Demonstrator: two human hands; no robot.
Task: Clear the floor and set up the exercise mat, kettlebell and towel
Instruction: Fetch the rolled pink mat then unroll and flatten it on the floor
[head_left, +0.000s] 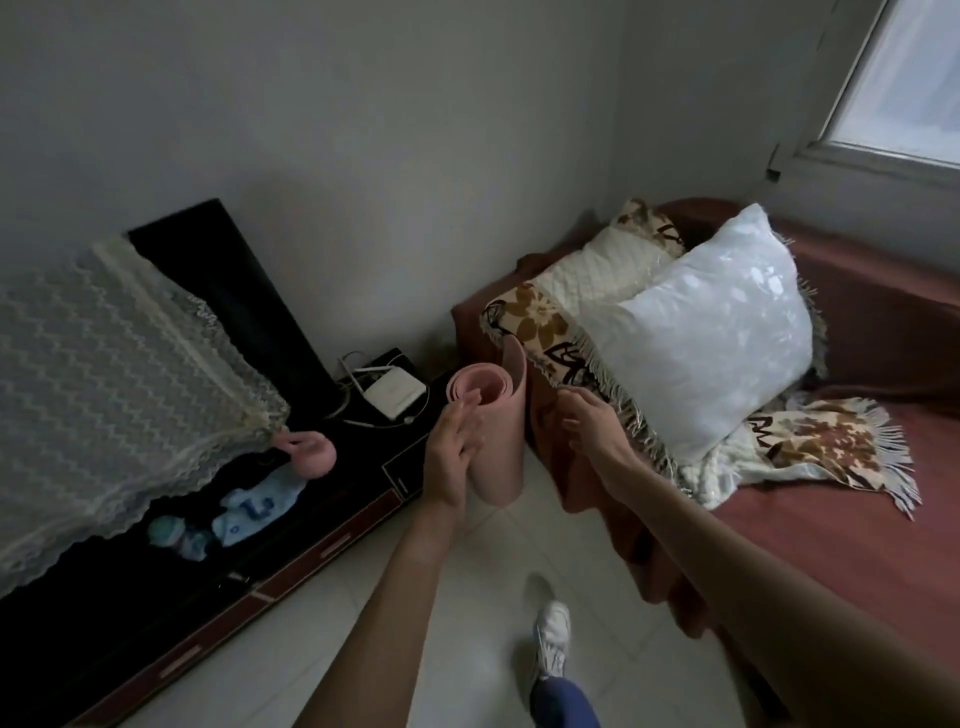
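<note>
Grabbing the rolled mat (496, 441) in the floor corner: left hand (451, 457) flat against it, right hand (589, 423) spread, not touching. Next: wrap both, lift.

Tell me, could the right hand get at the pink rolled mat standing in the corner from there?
Probably yes. The right hand hangs open just beside the rolled mat, with nothing between them; the left hand already touches its other side.

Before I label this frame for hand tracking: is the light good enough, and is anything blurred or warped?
Head view: dim, lit only by the window at upper right, which is blown out; the shelf at lower left is nearly black. The left hand on the rolled mat and the right hand look slightly soft. Wide-angle bending shows at the edges.
</note>
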